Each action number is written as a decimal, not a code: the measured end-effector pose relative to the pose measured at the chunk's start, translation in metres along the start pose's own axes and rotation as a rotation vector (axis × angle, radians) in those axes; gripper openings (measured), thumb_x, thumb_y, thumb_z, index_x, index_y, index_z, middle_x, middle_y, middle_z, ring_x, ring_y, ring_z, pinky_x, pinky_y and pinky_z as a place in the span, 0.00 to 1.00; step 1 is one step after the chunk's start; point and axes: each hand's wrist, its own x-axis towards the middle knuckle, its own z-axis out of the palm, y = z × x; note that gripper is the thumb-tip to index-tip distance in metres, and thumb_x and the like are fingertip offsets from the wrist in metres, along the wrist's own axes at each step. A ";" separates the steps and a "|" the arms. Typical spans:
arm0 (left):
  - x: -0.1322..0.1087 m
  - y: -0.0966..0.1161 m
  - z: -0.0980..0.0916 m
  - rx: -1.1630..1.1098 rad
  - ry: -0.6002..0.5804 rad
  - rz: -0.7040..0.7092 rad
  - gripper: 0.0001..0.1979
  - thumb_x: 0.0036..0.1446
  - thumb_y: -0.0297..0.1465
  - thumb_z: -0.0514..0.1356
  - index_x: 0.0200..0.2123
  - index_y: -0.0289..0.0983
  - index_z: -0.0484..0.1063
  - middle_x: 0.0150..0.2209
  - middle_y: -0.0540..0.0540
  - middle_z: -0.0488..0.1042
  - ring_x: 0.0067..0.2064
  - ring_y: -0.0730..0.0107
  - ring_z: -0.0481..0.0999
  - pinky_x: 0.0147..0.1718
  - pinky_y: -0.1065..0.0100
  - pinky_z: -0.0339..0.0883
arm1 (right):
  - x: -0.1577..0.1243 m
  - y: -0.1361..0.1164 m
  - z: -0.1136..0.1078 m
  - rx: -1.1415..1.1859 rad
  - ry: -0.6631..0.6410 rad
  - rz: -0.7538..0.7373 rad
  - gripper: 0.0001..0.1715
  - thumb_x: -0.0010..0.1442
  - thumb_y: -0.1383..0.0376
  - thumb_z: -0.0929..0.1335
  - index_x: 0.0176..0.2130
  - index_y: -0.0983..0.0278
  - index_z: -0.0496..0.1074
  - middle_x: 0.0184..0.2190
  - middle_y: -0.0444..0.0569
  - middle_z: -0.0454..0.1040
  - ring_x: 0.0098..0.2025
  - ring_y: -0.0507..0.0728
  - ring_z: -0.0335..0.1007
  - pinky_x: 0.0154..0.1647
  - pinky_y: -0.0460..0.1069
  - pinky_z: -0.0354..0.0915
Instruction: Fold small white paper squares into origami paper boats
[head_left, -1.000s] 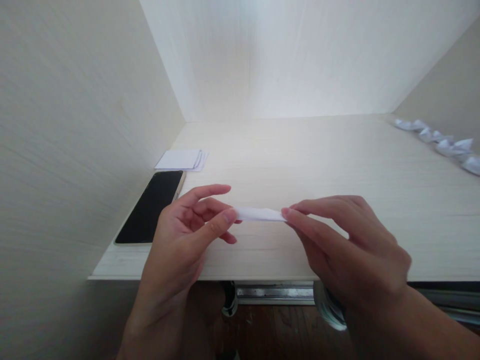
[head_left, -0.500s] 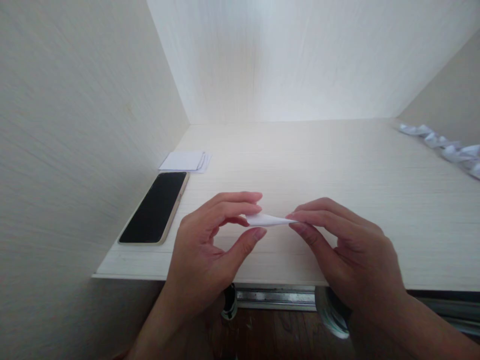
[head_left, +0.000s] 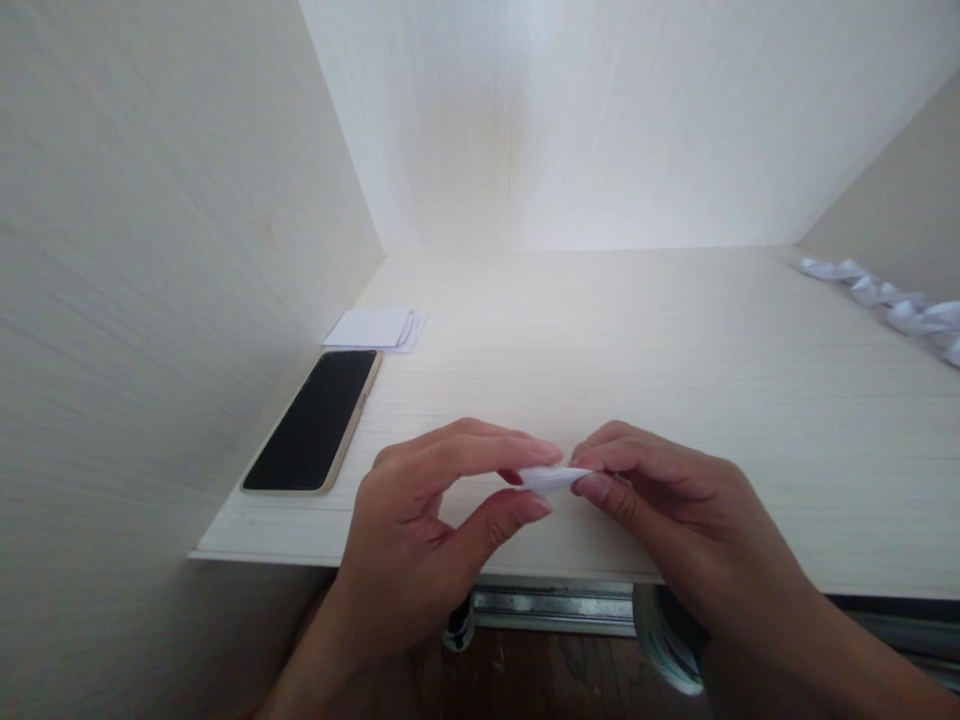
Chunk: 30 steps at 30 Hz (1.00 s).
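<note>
Between my two hands, above the front part of the pale desk, is a small folded piece of white paper. My right hand pinches its right end between thumb and fingers. My left hand curves around the left end, thumb below and fingers above, and closes on it. The fingertips cover both ends of the paper, so its full shape is hidden.
A phone with a dark screen lies at the left, in front of a small stack of white paper sheets. Folded white paper pieces form a row at the right. Panels rise at left, back and right.
Both hands have come closer together and slightly nearer to me. The folded paper has turned and looks shorter and wider, with the left fingers now further over it.
</note>
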 end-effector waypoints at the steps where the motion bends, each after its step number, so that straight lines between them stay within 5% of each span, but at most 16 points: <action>1: 0.000 0.001 -0.002 -0.014 -0.025 0.006 0.16 0.60 0.23 0.68 0.48 0.47 0.82 0.45 0.48 0.84 0.47 0.61 0.83 0.46 0.61 0.78 | 0.000 0.000 -0.001 0.020 -0.024 0.022 0.11 0.68 0.63 0.69 0.33 0.59 0.78 0.31 0.46 0.79 0.34 0.57 0.76 0.33 0.49 0.72; 10: 0.001 0.009 -0.009 -0.134 -0.191 0.059 0.15 0.66 0.25 0.61 0.52 0.42 0.82 0.48 0.43 0.85 0.47 0.60 0.84 0.44 0.65 0.77 | 0.002 -0.002 -0.011 0.266 -0.263 0.313 0.18 0.64 0.52 0.72 0.32 0.63 0.78 0.29 0.47 0.75 0.32 0.56 0.69 0.32 0.49 0.65; 19: 0.000 0.008 -0.003 -0.045 -0.072 0.034 0.12 0.64 0.22 0.64 0.44 0.43 0.82 0.43 0.49 0.86 0.44 0.66 0.85 0.42 0.69 0.78 | -0.001 -0.003 -0.017 0.502 -0.348 0.462 0.19 0.62 0.53 0.75 0.30 0.64 0.74 0.28 0.44 0.70 0.32 0.53 0.64 0.34 0.48 0.60; 30: -0.003 0.010 -0.002 0.168 0.054 0.067 0.11 0.60 0.20 0.65 0.40 0.42 0.82 0.38 0.50 0.86 0.38 0.67 0.85 0.37 0.69 0.79 | -0.002 0.000 -0.020 0.515 -0.399 0.484 0.19 0.63 0.53 0.74 0.32 0.64 0.74 0.29 0.43 0.70 0.33 0.52 0.63 0.35 0.47 0.58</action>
